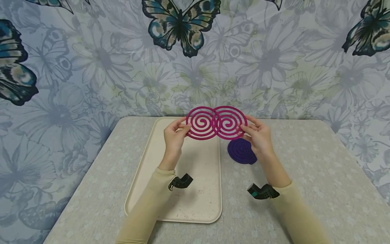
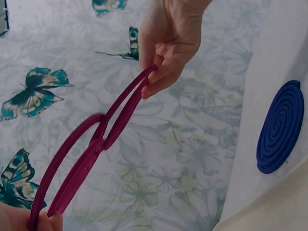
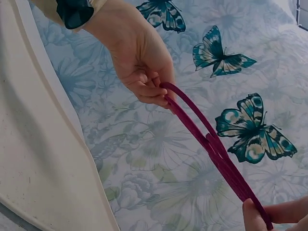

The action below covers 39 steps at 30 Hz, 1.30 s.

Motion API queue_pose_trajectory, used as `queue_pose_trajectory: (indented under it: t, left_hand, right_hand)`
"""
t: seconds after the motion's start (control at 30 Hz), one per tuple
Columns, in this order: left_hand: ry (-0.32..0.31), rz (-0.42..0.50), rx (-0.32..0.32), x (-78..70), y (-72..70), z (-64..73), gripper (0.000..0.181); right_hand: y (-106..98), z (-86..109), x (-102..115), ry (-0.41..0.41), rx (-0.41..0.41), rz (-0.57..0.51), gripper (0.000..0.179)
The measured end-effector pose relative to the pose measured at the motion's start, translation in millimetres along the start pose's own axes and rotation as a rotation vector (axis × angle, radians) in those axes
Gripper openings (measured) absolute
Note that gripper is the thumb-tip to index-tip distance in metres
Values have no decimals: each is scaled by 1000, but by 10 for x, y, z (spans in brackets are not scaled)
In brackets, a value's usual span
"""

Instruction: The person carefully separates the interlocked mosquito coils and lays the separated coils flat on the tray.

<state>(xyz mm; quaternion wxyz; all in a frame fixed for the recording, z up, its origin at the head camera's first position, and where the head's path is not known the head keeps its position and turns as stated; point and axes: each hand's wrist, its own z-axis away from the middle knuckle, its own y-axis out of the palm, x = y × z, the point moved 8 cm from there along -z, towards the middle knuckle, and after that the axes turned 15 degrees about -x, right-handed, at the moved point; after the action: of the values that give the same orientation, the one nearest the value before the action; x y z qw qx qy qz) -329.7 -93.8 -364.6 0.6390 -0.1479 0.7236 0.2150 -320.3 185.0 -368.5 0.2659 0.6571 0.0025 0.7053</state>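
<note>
Both hands hold up a magenta double spiral (image 1: 215, 122), two flat coiled discs that overlap at the middle. My left hand (image 1: 176, 137) pinches its left rim between thumb and fingers. At the opposite rim, my right hand (image 1: 260, 137) pinches the other disc. Seen edge-on in the left wrist view, the magenta piece (image 2: 103, 127) shows thin bands with gaps between them. A dark blue coiled disc (image 1: 242, 151) lies flat on the table below the right hand, which covers part of its right edge in the head view.
A cream tray (image 1: 201, 203) with small dark specks lies under the left forearm. The table (image 1: 320, 169) has a pale patterned cover. Behind it hangs a floral cloth (image 1: 268, 67) with printed butterflies. Each wrist wears a black camera mount.
</note>
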Motion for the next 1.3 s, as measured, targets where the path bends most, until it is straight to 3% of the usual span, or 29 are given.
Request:
queue_pose_trajectory:
  t: [0.17, 0.27, 0.63, 0.87, 1.03, 1.17, 1.3]
  left_hand:
    - [31, 14, -103, 0, -63, 4, 31]
    - [31, 17, -115, 1, -85, -16, 31]
    - [-6, -4, 15, -14, -80, -130, 34]
    - [-35, 37, 4, -20, -202, -270, 34]
    - [-65, 5, -1, 122, -264, -403, 34]
    - [-93, -23, -14, 357, -307, -554, 34]
    - [-90, -21, -71, 594, -406, -711, 34]
  right_hand:
    - [80, 86, -156, 47, -37, -17, 53]
    - [111, 111, -212, 69, -37, -21, 53]
    - [46, 24, -35, 32, 40, -16, 55]
    - [-4, -15, 53, -27, 38, 25, 54]
    - [14, -20, 29, -26, 44, 35, 52]
    - [12, -25, -2, -5, 40, 28, 53]
    - [9, -29, -21, -1, 33, 38, 53]
